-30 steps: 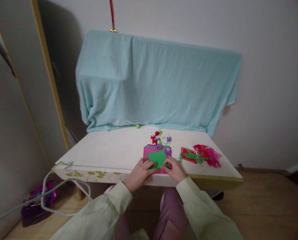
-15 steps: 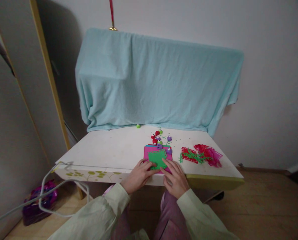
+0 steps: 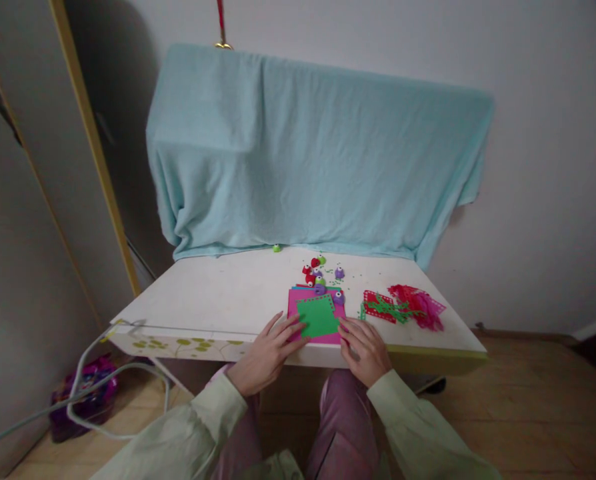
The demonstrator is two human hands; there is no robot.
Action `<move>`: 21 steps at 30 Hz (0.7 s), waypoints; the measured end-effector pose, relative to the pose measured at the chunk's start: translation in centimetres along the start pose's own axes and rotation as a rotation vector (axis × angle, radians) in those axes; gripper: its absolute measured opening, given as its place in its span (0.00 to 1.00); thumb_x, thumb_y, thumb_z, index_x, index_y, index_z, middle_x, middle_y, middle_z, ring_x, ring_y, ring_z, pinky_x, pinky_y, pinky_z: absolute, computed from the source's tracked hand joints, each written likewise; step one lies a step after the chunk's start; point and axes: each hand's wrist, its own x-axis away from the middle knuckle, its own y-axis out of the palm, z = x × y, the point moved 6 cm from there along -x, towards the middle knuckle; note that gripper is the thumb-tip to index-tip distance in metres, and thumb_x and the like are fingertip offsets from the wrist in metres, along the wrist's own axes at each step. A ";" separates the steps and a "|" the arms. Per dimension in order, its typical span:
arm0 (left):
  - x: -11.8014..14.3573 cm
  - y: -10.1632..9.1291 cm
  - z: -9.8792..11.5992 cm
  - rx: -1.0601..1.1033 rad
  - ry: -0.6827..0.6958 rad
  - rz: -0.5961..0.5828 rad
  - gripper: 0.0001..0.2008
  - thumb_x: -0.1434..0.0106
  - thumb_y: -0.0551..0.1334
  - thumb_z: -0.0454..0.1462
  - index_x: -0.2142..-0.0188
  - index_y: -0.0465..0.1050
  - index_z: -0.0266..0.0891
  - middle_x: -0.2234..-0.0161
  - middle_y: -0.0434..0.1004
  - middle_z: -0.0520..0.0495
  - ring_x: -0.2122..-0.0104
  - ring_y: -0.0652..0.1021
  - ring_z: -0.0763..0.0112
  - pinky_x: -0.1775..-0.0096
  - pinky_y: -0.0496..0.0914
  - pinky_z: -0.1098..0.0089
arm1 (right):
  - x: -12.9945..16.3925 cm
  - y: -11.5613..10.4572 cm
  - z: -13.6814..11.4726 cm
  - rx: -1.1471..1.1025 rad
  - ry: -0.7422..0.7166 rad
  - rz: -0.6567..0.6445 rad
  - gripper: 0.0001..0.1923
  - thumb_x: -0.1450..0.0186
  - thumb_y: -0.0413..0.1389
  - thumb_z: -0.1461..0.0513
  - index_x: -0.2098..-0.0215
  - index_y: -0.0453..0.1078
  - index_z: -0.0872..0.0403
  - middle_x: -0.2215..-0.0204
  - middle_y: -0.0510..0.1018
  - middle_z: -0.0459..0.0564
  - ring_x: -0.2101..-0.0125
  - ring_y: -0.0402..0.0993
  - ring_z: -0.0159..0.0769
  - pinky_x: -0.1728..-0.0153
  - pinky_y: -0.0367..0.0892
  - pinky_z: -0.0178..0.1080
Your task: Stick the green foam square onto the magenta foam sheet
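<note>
A green sheet (image 3: 317, 319) with small holes punched along its top and right edges lies on a larger pink sheet (image 3: 293, 305) at the table's front edge. My left hand (image 3: 272, 350) rests at the green sheet's left side, fingers spread and their tips on it. On the other side my right hand (image 3: 365, 348) has its thumb and bent fingers closed at the green sheet's lower right edge. Just behind the sheets are several small punches shaped like round creatures with big eyes, among them a purple punch (image 3: 339, 298) on the pink sheet and a red punch (image 3: 310, 280).
Red and pink perforated scraps (image 3: 418, 308) with green strips (image 3: 388, 308) lie on the white table (image 3: 213, 293) to the right. Tiny green bits dot the surface near the punches. A light blue cloth (image 3: 323, 153) hangs behind. A white cable (image 3: 78, 373) loops at the left.
My hands have moved apart, the right one shifting to the right, so more of the green sheet shows. The view has also tilted slightly.
</note>
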 end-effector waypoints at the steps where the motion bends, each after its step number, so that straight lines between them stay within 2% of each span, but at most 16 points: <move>1: 0.2 0.0 0.0 -0.009 0.000 0.002 0.36 0.43 0.51 0.25 0.35 0.51 0.48 0.36 0.53 0.50 0.34 0.47 0.62 0.36 0.41 0.48 | 0.1 0.0 0.1 0.002 0.007 0.004 0.15 0.37 0.53 0.68 0.53 0.72 0.53 0.50 0.74 0.54 0.49 0.68 0.44 0.48 0.65 0.51; 6: 0.7 0.0 -0.1 0.000 0.027 0.021 0.31 0.37 0.48 0.26 0.36 0.52 0.47 0.37 0.58 0.50 0.35 0.51 0.64 0.36 0.43 0.50 | 0.2 0.2 0.1 -0.008 0.026 0.013 0.15 0.36 0.51 0.67 0.52 0.71 0.52 0.51 0.75 0.54 0.52 0.70 0.44 0.50 0.67 0.51; 10: -0.2 -0.1 0.6 0.035 0.029 0.049 0.23 0.31 0.48 0.38 0.37 0.55 0.46 0.42 0.65 0.48 0.40 0.60 0.63 0.37 0.47 0.52 | 0.3 1.0 0.0 -0.023 0.048 -0.006 0.16 0.35 0.50 0.66 0.49 0.68 0.54 0.49 0.73 0.56 0.48 0.68 0.44 0.47 0.66 0.51; 14: -1.9 -0.2 1.4 0.047 -0.022 0.061 0.24 0.32 0.49 0.47 0.37 0.55 0.48 0.48 0.67 0.45 0.45 0.64 0.61 0.39 0.51 0.52 | 0.2 1.6 -0.2 -0.012 0.063 -0.015 0.20 0.33 0.48 0.66 0.43 0.62 0.56 0.46 0.70 0.57 0.45 0.65 0.44 0.45 0.65 0.52; 21: -3.8 0.1 1.9 0.069 -0.079 0.087 0.22 0.33 0.51 0.50 0.43 0.65 0.50 0.53 0.66 0.44 0.49 0.66 0.59 0.42 0.54 0.50 | 0.4 1.6 -0.5 -0.008 0.060 0.007 0.20 0.33 0.47 0.67 0.43 0.62 0.55 0.44 0.69 0.57 0.44 0.64 0.44 0.45 0.65 0.52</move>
